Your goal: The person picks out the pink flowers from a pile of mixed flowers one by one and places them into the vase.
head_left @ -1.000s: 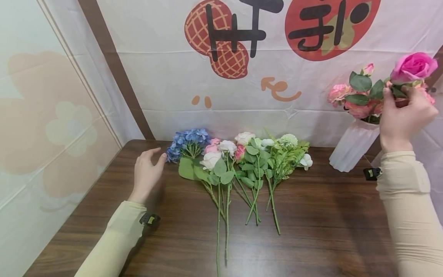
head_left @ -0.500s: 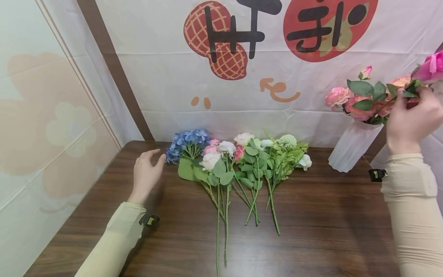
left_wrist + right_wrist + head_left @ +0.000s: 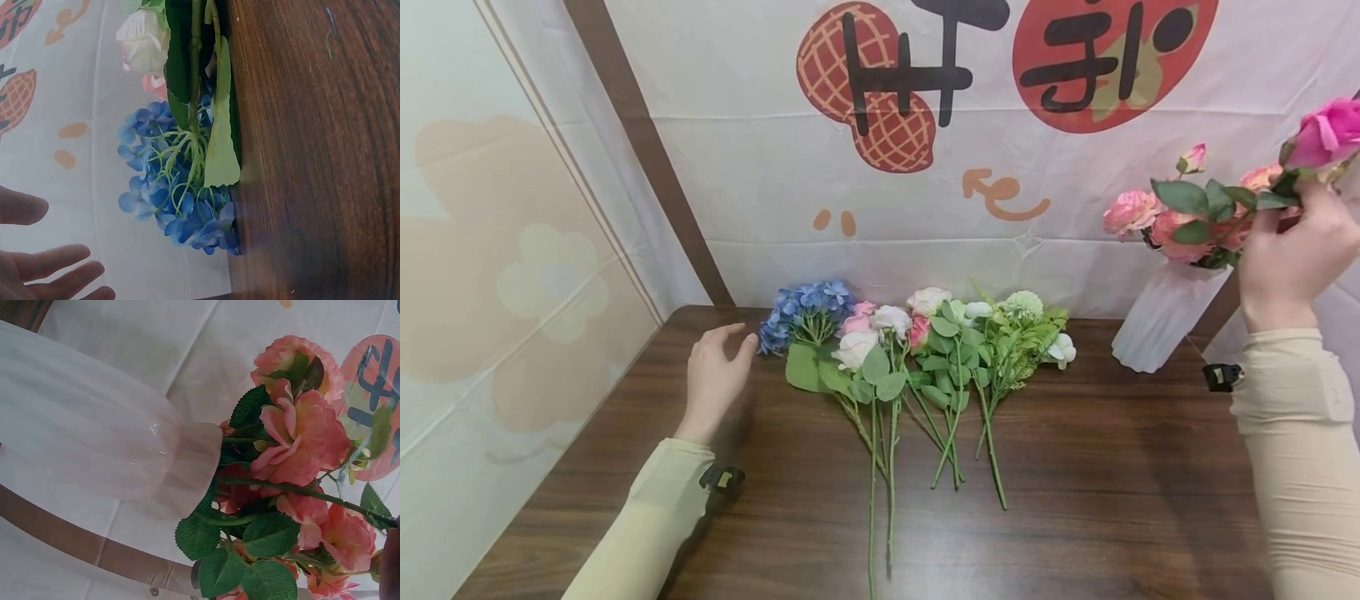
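Note:
At the right of the head view my right hand [image 3: 1296, 258] pinches a magenta rose [image 3: 1328, 135] by its stem, just under the bloom. It is beside a white fluted vase [image 3: 1165, 321] that holds pink peony-like flowers [image 3: 1131, 211]. In the right wrist view a green stem [image 3: 300, 489] runs from the vase's ruffled mouth [image 3: 200, 462] towards the hand at the frame edge. My left hand [image 3: 717, 379] holds nothing, its fingers relaxed, close to a blue hydrangea [image 3: 808, 310]. The left wrist view shows those fingers apart from the blue petals [image 3: 206, 228].
White roses [image 3: 856, 348], a green pompom flower [image 3: 1024, 305] and leafy sprigs [image 3: 943, 362] lie in a row along the back of the brown wooden table [image 3: 1075, 500], stems towards me. A printed cloth [image 3: 737, 183] hangs directly behind the table.
My right hand has moved right, carrying the magenta rose's bloom to the right edge of the head view; over the last half second it shifts only slightly. The left hand stays almost still.

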The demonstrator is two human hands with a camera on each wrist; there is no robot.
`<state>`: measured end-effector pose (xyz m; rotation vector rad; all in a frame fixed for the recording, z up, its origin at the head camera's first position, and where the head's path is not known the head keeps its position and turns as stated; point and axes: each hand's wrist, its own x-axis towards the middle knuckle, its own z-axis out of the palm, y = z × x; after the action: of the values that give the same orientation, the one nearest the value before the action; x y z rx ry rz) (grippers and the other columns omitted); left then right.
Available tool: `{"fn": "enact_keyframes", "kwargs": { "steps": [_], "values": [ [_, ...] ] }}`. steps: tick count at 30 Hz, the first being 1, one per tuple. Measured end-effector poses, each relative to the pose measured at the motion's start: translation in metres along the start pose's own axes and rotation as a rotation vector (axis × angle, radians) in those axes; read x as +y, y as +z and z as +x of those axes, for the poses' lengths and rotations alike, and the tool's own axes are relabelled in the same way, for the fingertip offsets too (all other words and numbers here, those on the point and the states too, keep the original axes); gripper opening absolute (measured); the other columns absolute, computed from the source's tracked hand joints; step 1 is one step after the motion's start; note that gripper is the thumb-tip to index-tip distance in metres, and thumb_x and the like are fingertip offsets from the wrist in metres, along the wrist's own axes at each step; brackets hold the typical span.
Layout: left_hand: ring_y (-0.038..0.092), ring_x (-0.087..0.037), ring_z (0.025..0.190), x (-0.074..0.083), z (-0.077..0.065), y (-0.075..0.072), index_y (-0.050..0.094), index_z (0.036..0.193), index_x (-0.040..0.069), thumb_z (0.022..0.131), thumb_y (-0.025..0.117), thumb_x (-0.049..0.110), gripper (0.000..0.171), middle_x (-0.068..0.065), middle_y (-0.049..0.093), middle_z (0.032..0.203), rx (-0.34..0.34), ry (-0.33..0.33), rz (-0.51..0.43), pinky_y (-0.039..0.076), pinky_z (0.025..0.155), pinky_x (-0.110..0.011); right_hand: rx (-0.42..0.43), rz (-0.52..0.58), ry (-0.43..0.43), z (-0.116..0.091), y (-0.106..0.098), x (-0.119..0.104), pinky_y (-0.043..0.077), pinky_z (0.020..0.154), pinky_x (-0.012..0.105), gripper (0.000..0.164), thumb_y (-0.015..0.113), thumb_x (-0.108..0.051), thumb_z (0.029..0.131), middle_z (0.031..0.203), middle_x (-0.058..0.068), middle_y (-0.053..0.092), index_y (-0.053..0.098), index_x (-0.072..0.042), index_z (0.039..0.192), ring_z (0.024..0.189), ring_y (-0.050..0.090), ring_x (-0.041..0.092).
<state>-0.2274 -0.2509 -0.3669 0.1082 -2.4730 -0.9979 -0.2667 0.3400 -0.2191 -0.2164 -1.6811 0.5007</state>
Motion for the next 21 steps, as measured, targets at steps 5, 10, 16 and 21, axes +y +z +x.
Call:
{"fn": "enact_keyframes", "kwargs": {
  "steps": [5, 10, 16, 21],
  "values": [
    [0.041, -0.044, 0.125, 0.000, 0.001, -0.001, 0.056, 0.127, -0.001, 0.095, 0.052, 0.030, 0.044, -0.025, 0.051, 0.133, 0.000, -0.009, -0.005, 0.029, 0.104, -0.055, -0.008, -0.036, 0.022, -0.004, 0.000, -0.001, 0.038, 0.074, 0.018, 0.032, 0.060, -0.032, 0.089, 0.081, 0.015, 0.069, 0.072, -0.003, 0.097, 0.066, 0.019, -0.028],
    [0.042, -0.044, 0.124, -0.002, 0.001, 0.000, 0.057, 0.127, -0.001, 0.095, 0.052, 0.029, 0.044, -0.025, 0.052, 0.133, 0.003, -0.005, 0.006, 0.030, 0.103, -0.055, 0.001, -0.020, -0.030, -0.007, -0.001, -0.001, 0.040, 0.075, 0.048, 0.038, 0.058, -0.036, 0.090, 0.081, 0.025, 0.066, 0.068, 0.001, 0.090, 0.062, 0.045, -0.006],
    [0.042, -0.045, 0.124, -0.004, 0.000, -0.001, 0.056, 0.127, -0.001, 0.096, 0.050, 0.030, 0.044, -0.026, 0.051, 0.133, 0.002, -0.007, 0.009, 0.030, 0.104, -0.055, 0.040, 0.024, -0.045, -0.011, 0.000, 0.000, 0.033, 0.076, 0.054, 0.054, 0.059, -0.050, 0.087, 0.079, 0.030, 0.064, 0.064, 0.003, 0.083, 0.075, 0.053, 0.047],
    [0.041, -0.045, 0.126, -0.005, 0.000, -0.003, 0.056, 0.128, 0.000, 0.096, 0.051, 0.029, 0.044, -0.025, 0.051, 0.133, 0.000, -0.019, 0.014, 0.029, 0.104, -0.056, -0.005, -0.021, 0.005, -0.010, 0.002, 0.002, 0.035, 0.082, 0.056, 0.045, 0.061, -0.043, 0.087, 0.088, 0.029, 0.067, 0.067, 0.002, 0.089, 0.082, 0.057, 0.048]
  ]
}}
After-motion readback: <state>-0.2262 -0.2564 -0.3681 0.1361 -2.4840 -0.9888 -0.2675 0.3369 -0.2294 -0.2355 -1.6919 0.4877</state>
